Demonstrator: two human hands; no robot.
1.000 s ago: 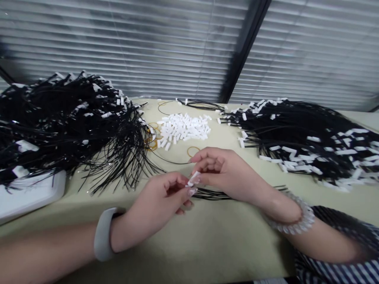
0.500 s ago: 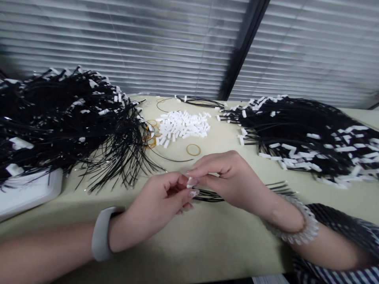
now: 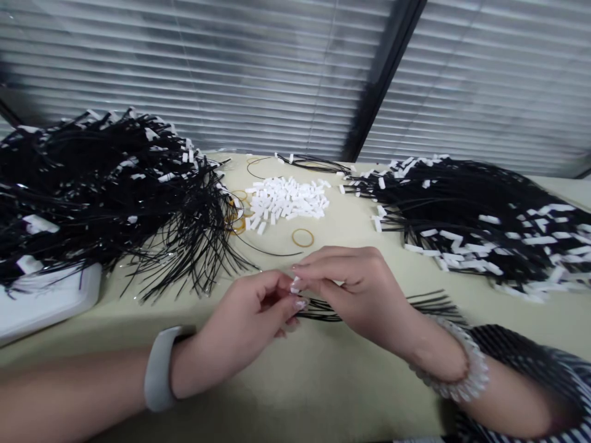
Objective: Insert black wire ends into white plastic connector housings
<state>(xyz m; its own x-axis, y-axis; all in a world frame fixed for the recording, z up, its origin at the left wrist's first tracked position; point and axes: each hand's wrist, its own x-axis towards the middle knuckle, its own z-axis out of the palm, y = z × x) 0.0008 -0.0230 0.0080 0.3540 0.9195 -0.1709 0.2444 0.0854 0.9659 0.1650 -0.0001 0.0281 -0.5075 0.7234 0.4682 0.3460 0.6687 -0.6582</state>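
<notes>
Both hands meet at the middle of the table. My left hand (image 3: 252, 329) is closed, thumb against curled fingers, around the end of a bundle of black wires (image 3: 323, 311). The wires run right, pass beneath my right hand (image 3: 357, 295) and come out beyond its wrist with loose ends. My right hand pinches a small white connector (image 3: 295, 284) between thumb and index finger, right at the left fingertips. Whether the connector sits on a wire is hidden by the fingers.
Loose white connectors (image 3: 289, 202) lie in a heap behind the hands, near yellow rubber bands (image 3: 303, 237). Big piles of black wires stand left (image 3: 92, 184) and right (image 3: 462, 203), many tipped with white connectors. A white box (image 3: 87, 292) is under the left pile. Blinds (image 3: 258, 74) hang behind.
The whole view has shifted slightly. My hands stay together in nearly the same grip, the right fingers still pinching the white connector; the right wrist has lowered a little.
</notes>
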